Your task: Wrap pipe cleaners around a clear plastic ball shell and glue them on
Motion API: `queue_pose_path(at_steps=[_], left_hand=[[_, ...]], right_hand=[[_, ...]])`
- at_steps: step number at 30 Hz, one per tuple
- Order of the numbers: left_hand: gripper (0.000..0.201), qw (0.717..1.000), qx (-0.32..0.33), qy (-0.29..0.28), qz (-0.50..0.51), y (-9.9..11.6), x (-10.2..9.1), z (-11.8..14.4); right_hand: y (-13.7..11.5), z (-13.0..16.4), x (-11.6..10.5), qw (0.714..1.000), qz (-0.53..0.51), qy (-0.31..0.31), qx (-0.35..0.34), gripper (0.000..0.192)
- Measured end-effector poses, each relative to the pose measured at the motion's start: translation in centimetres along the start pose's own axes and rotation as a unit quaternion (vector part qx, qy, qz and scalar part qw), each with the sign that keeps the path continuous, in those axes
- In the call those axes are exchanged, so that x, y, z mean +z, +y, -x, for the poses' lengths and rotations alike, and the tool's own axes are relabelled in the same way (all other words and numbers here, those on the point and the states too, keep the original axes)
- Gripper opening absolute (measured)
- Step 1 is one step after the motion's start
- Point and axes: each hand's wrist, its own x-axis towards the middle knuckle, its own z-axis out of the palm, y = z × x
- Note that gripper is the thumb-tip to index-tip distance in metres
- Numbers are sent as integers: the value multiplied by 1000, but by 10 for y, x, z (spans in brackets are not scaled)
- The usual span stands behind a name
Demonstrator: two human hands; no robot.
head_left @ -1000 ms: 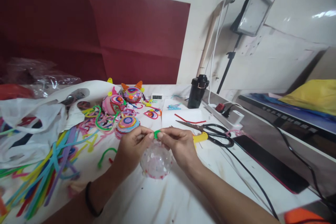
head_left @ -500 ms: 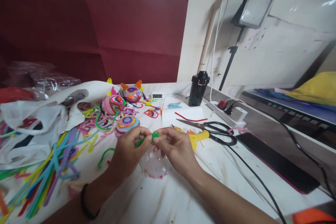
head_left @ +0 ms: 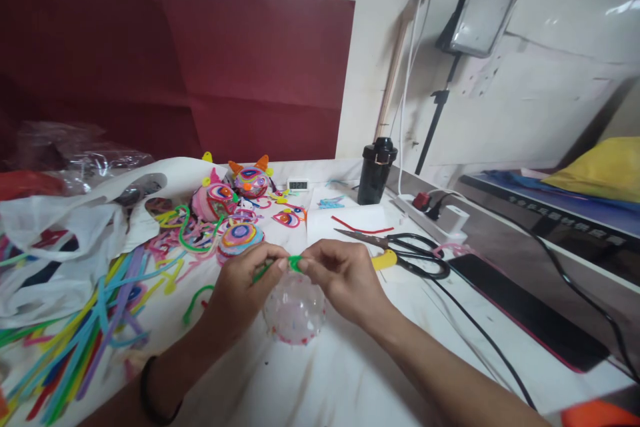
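Both hands sit slightly lower than before, the clear ball (head_left: 294, 310) showing more beneath them. Left hand (head_left: 245, 287) and right hand (head_left: 340, 277) each pinch the green pipe cleaner (head_left: 294, 261) just above the ball. Step looks like coiling; next needs a tighter twist. It's fuzzy, bright green, probably partly curled.

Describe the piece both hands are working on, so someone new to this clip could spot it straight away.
Start at the white table in front of the dark red wall panel. The left hand and right hand meet above a clear ball. Pinched between their fingertips is a short green pipe cleaner, the only one lifted off the table.
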Motion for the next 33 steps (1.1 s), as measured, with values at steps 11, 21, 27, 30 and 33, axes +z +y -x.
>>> queue_pose_path(at_steps=[11,21,27,30,33], left_hand=[[12,973,-115,30,197,0,13,4],[15,981,-119,27,150,-3,16,6],[16,995,55,19,-81,-3,7,4],[17,984,125,-2,-129,-6,6,5],[16,977,160,-1,-139,-7,7,6]], right_hand=[[0,1,15,961,-238,73,118,14],[10,5,21,962,-239,62,116,17],[16,5,6,999,13,-1,-47,11],[14,6,1,984,100,-2,-150,13],[11,8,0,985,100,-4,-139,15]])
